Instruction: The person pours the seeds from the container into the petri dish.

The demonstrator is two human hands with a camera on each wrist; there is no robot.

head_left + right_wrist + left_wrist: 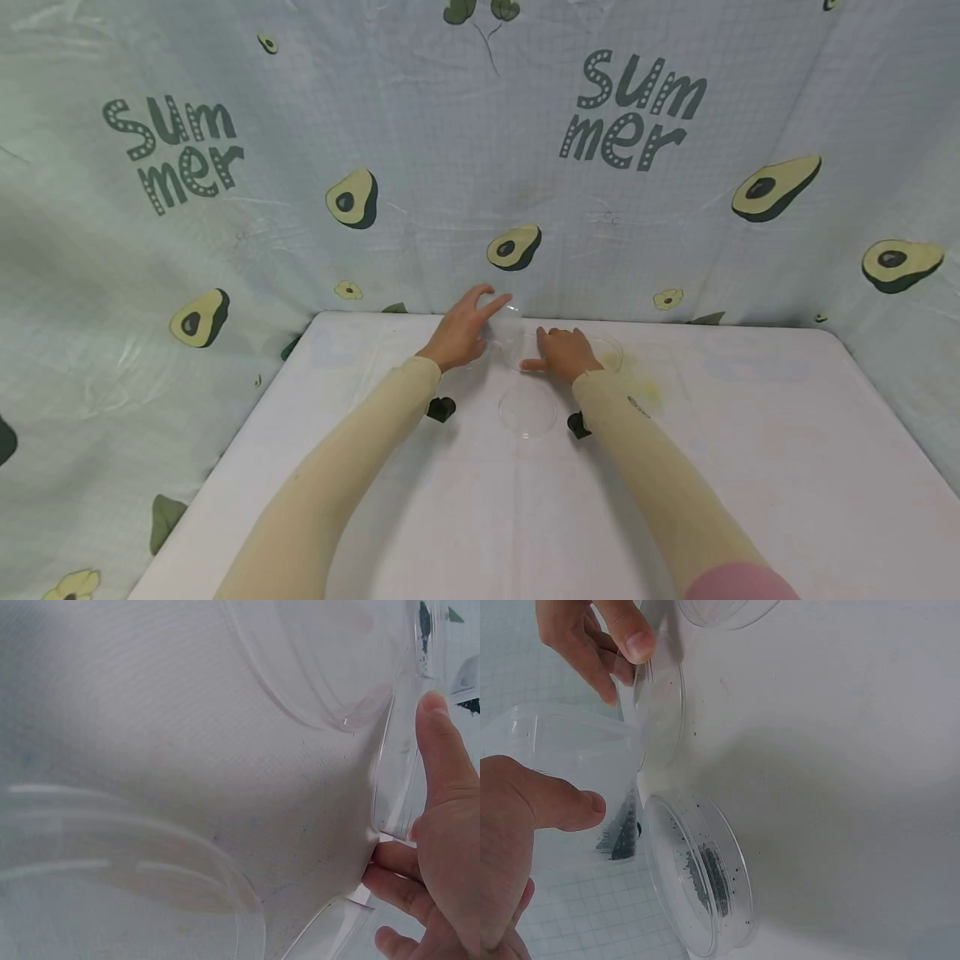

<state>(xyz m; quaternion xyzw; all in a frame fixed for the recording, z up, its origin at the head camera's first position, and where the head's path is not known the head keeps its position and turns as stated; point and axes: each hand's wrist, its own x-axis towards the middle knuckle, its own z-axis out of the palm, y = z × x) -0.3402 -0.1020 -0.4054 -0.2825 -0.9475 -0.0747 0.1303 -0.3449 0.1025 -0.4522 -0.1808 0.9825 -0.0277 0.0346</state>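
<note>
Facing patterned cloth [450, 150] over white tabletop [750, 458], left hand [459, 333] grips clear container [577, 742]; hold unclear for right hand [567, 354].

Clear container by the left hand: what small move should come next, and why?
Probably tip the clear container gently towards the round dish at the right hand: dark grains show low in the container, and another dish holds similar grains.

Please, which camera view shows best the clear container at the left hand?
The left wrist view: the clear container appears large, with dark material visible low inside. The head view shows it small and faint; the right wrist view apparently catches only part at its edge.
</note>
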